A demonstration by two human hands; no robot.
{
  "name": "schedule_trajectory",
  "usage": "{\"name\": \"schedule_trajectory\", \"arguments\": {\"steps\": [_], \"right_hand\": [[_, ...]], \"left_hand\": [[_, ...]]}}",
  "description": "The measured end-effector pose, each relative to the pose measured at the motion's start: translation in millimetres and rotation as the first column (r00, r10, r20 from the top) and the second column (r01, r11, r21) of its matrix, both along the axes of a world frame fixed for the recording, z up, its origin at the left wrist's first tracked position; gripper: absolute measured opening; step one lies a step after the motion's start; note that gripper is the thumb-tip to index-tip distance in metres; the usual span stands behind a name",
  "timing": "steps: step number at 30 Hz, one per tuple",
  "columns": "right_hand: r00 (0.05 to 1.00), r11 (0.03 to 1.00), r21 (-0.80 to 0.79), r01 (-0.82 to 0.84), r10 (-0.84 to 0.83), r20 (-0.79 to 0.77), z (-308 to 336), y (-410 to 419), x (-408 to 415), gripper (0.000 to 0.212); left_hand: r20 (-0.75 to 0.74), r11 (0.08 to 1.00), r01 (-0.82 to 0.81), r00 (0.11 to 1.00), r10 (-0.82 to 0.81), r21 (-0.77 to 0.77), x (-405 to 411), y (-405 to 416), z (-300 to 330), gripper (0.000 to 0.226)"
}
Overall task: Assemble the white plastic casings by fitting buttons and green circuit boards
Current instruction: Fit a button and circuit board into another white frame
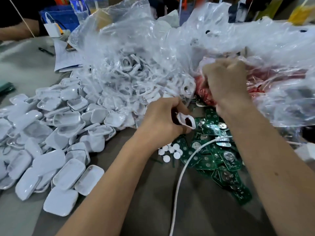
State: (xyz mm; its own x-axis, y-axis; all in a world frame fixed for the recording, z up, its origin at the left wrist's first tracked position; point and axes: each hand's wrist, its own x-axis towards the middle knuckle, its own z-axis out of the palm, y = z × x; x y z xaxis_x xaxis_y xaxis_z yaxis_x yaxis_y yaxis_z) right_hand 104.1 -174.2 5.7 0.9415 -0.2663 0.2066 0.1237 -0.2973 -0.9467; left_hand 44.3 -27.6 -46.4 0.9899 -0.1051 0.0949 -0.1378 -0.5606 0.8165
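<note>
The left hand (162, 116) grips a white casing (185, 121); the right hand (225, 82) reaches, curled, into a plastic bag (272, 53).

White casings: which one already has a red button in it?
The casing held in the left hand; red shows through its opening. The heap of casings on the table shows none.

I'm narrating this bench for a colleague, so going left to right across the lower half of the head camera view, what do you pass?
Heap of white rounded plastic casings → left hand holding a white casing → small white round buttons → pile of green circuit boards.
</note>
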Motion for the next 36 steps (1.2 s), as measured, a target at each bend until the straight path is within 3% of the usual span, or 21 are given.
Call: {"name": "schedule_trajectory", "arguments": {"steps": [4,7,9,11,15,17,20,24,31,36], "right_hand": [[0.989,0.975,-0.164,-0.150,0.146,-0.040,-28,-17,-19,0.031],[0.972,0.965,-0.122,-0.230,0.223,-0.074,-37,-23,-28,0.040],[0.958,0.962,-0.027,-0.272,0.268,-0.105,-38,-25,-29,0.024],[0.940,0.949,0.047,-0.313,0.316,-0.130,-36,-25,-31,0.007],[0.892,0.900,0.133,-0.416,0.432,-0.136,-33,-25,-32,0.011],[0.872,0.877,0.168,-0.451,0.473,-0.130,-31,-26,-32,0.011],[0.807,0.809,0.193,-0.555,0.580,-0.111,-29,-28,-32,0.012],[0.735,0.729,0.227,-0.646,0.675,-0.074,-29,-27,-34,0.011],[0.787,0.786,0.194,-0.587,0.610,-0.090,-32,-29,-32,0.024],[0.840,0.834,0.158,-0.529,0.541,-0.038,-33,-29,-31,0.018]], "left_hand": [[0.104,0.992,-0.013,0.995,0.000,0.123,-2,4,1,0.037],[0.142,0.983,-0.009,0.990,-0.017,0.186,-2,4,1,0.053],[0.139,0.983,-0.001,0.990,-0.025,0.182,-1,5,1,0.057],[0.112,0.990,0.013,0.993,-0.029,0.139,-1,7,1,0.057],[0.049,0.999,0.037,0.998,-0.039,0.027,0,12,5,0.062],[0.020,0.989,0.051,0.999,-0.049,-0.141,-1,15,8,0.057],[-0.029,0.911,0.014,0.999,-0.028,-0.411,-3,13,10,0.044],[-0.081,0.809,-0.061,0.997,0.017,-0.584,-1,10,7,0.020],[-0.095,0.740,-0.098,0.994,0.046,-0.666,1,9,7,0.014],[-0.108,0.750,-0.150,0.989,0.105,-0.644,3,9,6,0.012]]}}
